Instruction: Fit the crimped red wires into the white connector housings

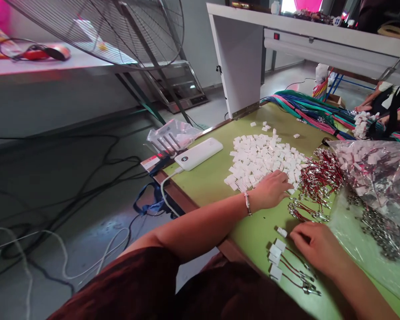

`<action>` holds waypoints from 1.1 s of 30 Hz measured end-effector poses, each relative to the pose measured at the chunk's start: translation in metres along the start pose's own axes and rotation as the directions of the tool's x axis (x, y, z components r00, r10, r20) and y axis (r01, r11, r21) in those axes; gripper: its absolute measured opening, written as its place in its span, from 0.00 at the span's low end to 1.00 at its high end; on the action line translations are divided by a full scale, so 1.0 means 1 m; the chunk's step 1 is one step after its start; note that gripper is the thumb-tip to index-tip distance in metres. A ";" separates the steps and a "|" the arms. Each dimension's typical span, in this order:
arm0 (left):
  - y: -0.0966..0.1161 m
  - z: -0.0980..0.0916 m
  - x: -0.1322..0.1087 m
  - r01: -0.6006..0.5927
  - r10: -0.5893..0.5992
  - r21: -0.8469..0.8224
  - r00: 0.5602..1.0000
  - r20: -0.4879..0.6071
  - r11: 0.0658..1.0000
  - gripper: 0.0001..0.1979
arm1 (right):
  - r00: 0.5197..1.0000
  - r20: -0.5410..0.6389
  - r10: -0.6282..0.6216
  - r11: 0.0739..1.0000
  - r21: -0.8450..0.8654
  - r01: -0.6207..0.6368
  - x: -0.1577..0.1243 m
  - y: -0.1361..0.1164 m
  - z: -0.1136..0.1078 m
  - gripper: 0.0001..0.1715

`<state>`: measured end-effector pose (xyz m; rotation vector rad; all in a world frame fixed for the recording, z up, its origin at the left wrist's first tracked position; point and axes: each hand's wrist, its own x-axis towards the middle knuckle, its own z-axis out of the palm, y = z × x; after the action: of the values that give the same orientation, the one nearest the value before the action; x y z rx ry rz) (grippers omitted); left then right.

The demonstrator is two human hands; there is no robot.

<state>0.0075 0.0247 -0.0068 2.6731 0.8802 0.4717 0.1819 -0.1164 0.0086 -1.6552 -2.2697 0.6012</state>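
Observation:
My left hand point(271, 190) reaches over the near right edge of a heap of white plastic connector housings point(256, 155). Its fingers are somewhat spread and bent, with the tips touching the housings. Nearer to me, my right hand point(316, 243) has thumb and forefinger pinched together; what lies between them cannot be made out. A single white housing point(282, 231) is just left of those fingertips. Below it, several housings with dark red wires point(291, 266) attached lie in a small group. Loose short red wires with metal terminals point(306, 211) lie between the two hands.
A tangled pile of red terminal wires point(322, 175) adjoins the heap. Clear plastic bags point(380, 173) of parts occupy the right. A white power bank point(200, 153) with a cable sits at the left edge. Bundled coloured wires point(306, 109) stretch across the back; another person's hand point(363, 107) shows beyond.

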 end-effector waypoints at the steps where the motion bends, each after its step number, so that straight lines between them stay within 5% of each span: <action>1: 0.000 0.005 0.001 -0.002 0.001 0.043 1.000 0.013 0.999 0.10 | 0.998 -0.060 0.031 0.999 -0.021 -0.033 0.000 0.005 -0.001 0.15; 4: 0.000 0.014 0.004 -0.007 0.006 0.115 1.000 0.010 0.993 0.07 | 0.974 -0.175 0.143 0.972 -0.158 -0.171 0.004 0.019 -0.004 0.12; 9: 0.000 0.017 0.002 -0.102 0.105 0.149 0.994 -0.013 0.984 0.07 | 0.966 -0.172 0.193 0.940 -0.251 -0.233 0.015 0.022 0.005 0.11; 15: 0.004 0.013 0.000 -0.156 0.154 0.119 0.988 0.024 0.981 0.13 | 0.961 -0.226 0.157 0.986 -0.016 -0.165 0.019 0.027 0.011 0.11; 18: 0.004 0.005 0.001 -0.062 0.062 -0.005 0.998 -0.023 0.998 0.18 | 0.930 -0.317 0.184 0.978 0.149 -0.143 0.017 0.030 0.008 0.12; 21: 0.004 -0.003 -0.001 0.107 -0.128 -0.303 0.990 -0.051 0.947 0.16 | 0.884 -0.362 0.295 0.929 0.326 -0.176 0.014 0.027 0.002 0.13; 23: 0.005 -0.005 -0.004 0.238 -0.260 -0.623 0.964 0.057 0.745 0.13 | 0.866 -0.357 0.350 0.886 0.427 -0.182 0.012 0.022 -0.003 0.15; 25: 0.007 -0.004 -0.007 0.344 -0.306 -0.859 0.923 0.234 0.378 0.12 | 0.864 -0.358 0.353 0.871 0.462 -0.165 0.011 0.017 -0.006 0.15; 28: 0.013 0.000 -0.009 0.370 -0.271 -0.925 0.885 0.378 -0.084 0.11 | 0.883 -0.355 0.307 0.894 0.426 -0.140 0.011 0.011 -0.007 0.14; 30: 0.016 0.002 -0.009 0.365 -0.251 -0.907 0.876 0.412 -0.212 0.10 | 0.894 -0.339 0.293 0.899 0.416 -0.137 0.012 0.008 -0.005 0.13; 33: 0.018 0.003 -0.009 0.392 -0.220 -0.885 0.867 0.447 -0.250 0.10 | 0.902 -0.297 0.311 0.875 0.460 -0.150 0.013 0.006 -0.003 0.14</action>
<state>0.0115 0.0049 -0.0050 0.8248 0.6091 0.5058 0.1844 -0.1021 0.0083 -1.6585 -1.5509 0.7158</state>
